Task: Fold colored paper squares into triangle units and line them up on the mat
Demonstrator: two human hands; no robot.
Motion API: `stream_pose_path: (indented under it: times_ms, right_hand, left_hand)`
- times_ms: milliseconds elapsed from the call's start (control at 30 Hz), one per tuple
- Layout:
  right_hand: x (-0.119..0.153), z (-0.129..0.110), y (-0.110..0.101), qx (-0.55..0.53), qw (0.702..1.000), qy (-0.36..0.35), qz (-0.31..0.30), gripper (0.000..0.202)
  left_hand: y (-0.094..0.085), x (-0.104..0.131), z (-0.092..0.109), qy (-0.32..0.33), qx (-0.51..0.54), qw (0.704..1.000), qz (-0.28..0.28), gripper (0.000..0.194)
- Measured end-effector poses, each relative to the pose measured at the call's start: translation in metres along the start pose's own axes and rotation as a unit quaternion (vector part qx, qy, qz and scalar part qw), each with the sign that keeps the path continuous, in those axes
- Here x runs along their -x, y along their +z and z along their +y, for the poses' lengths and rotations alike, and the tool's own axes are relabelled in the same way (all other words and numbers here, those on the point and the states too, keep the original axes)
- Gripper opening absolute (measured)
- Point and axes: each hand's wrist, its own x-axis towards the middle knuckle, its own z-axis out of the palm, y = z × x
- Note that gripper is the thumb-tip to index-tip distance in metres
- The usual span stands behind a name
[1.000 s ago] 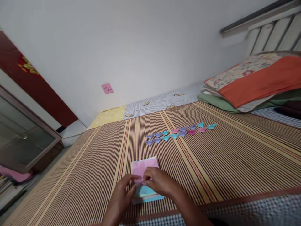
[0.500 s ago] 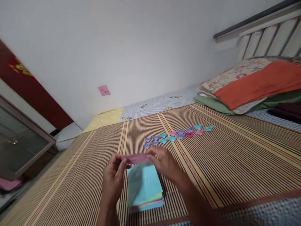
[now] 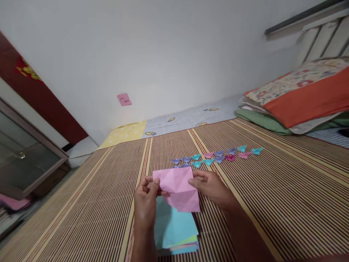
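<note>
Fingers (image 3: pixel 147 179) of the left hand (image 3: pixel 145 203) and right hand (image 3: pixel 215 187) are pinching, nearly closed, creased pink paper (image 3: pixel 177 182) between them, above the paper stack (image 3: pixel 177 227); uneven pulling is risking torn creases.

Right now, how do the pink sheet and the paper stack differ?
The pink sheet is raised between the left hand and right hand; the paper stack lies on the striped mat. The sheet is single and creased; the stack is layered, blue on top. Both are paper.
</note>
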Motion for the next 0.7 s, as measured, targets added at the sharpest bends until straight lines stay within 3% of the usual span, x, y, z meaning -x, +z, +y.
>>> stream_pose_path:
  times_ms: [100, 233, 333, 567, 700]
  right_hand:
    - [-0.001, 0.001, 0.002, -0.001, 1.000, 0.001, 0.013, 0.036]
    - [0.001, 0.000, 0.003, 0.005, 0.999, -0.006, 0.049, 0.036]
    - [0.003, -0.005, 0.003, 0.026, 0.998, -0.018, 0.051, 0.033]
    - [0.006, -0.021, 0.002, 0.093, 0.984, -0.092, 0.124, 0.021]
    - [0.004, -0.016, 0.004, 0.105, 0.983, -0.102, 0.112, 0.020]
  left_hand:
    - [-0.004, 0.000, -0.002, 0.005, -0.013, 1.000, -0.013, 0.035]
    - [-0.006, 0.001, -0.002, -0.029, -0.053, 0.994, -0.088, 0.031]
    - [-0.006, 0.002, -0.002, -0.039, -0.063, 0.991, -0.115, 0.034]
    - [-0.005, 0.006, 0.000, -0.024, -0.020, 0.997, -0.071, 0.026]
    - [0.000, 0.009, -0.001, -0.021, -0.030, 0.998, -0.058, 0.026]
